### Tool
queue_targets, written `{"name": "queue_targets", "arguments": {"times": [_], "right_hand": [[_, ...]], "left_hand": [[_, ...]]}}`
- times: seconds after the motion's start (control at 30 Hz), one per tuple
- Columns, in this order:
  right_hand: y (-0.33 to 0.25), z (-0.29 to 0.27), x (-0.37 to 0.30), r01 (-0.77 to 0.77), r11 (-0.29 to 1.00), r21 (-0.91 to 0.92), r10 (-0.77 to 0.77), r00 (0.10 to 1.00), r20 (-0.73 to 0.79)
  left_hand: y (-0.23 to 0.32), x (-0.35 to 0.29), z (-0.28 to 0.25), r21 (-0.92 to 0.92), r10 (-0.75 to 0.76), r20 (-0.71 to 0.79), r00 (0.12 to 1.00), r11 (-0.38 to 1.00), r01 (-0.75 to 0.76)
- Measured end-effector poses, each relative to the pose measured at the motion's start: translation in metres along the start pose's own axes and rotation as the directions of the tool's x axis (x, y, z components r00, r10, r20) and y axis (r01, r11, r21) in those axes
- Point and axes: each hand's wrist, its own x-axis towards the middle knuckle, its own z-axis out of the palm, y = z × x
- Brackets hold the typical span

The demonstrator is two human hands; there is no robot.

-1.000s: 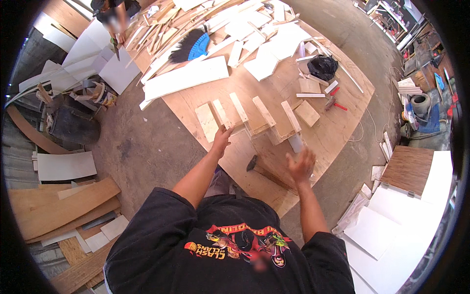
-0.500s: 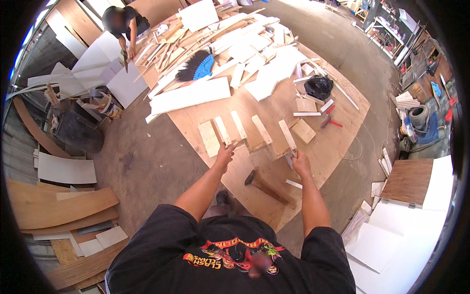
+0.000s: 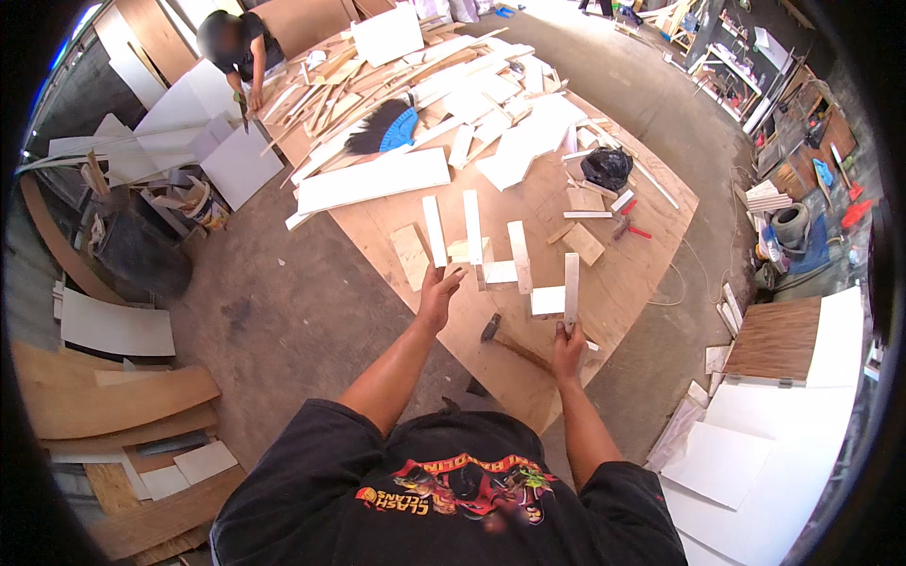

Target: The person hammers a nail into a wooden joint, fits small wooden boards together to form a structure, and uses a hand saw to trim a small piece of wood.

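Observation:
Between my hands is a wooden frame (image 3: 522,255) of several slats joined by short pale crosspieces, raised above the plywood table top. My left hand (image 3: 438,297) grips the end of its leftmost slat, thumb and forefinger showing. At the other end, my right hand (image 3: 568,351) is closed round the base of the rightmost slat. A hammer (image 3: 517,351) with a wooden handle lies on the table below the frame, its handle end near my right hand. A flat wood block (image 3: 410,257) rests just beyond my left hand.
Scrap wood (image 3: 326,108) heaps the far part of the plywood table (image 3: 642,250), with a blue-backed brush (image 3: 398,128) on it. A black plastic bag (image 3: 607,168) and a red-handled tool (image 3: 634,228) lie at right. A person (image 3: 247,57) works at far left, holding a tool.
The frame has tipped so its slats stand more upright and its pale crosspieces show. My right hand has come lower and closer to me; my left hand has shifted slightly.

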Motion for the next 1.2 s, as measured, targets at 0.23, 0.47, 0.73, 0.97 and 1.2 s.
{"name": "queue_targets", "arguments": {"times": [0.23,0.47,0.73,0.97,1.2], "right_hand": [[-0.05,-0.01,-0.059,-0.127,0.99,0.066,0.128,0.992,-0.003],[-0.064,-0.018,-0.117,0.307,0.933,-0.186,-0.331,0.937,-0.114],[-0.064,-0.063,-0.153,0.407,0.875,-0.263,-0.405,0.912,0.064],[-0.013,-0.111,-0.114,0.355,0.935,0.019,-0.355,0.927,0.12],[0.021,-0.16,-0.022,0.019,0.959,0.281,-0.093,0.963,0.251]], "left_hand": [[0.039,-0.069,0.029,-0.228,-0.053,0.108,0.993,0.971,0.077],[0.029,-0.098,0.032,-0.284,0.084,-0.112,0.99,0.952,-0.113],[-0.001,-0.096,0.034,-0.339,-0.041,-0.204,0.978,0.94,-0.031],[-0.027,-0.076,0.066,-0.315,0.005,-0.144,0.99,0.948,-0.051],[-0.063,-0.062,0.129,-0.322,-0.073,0.058,0.996,0.943,0.088]]}}
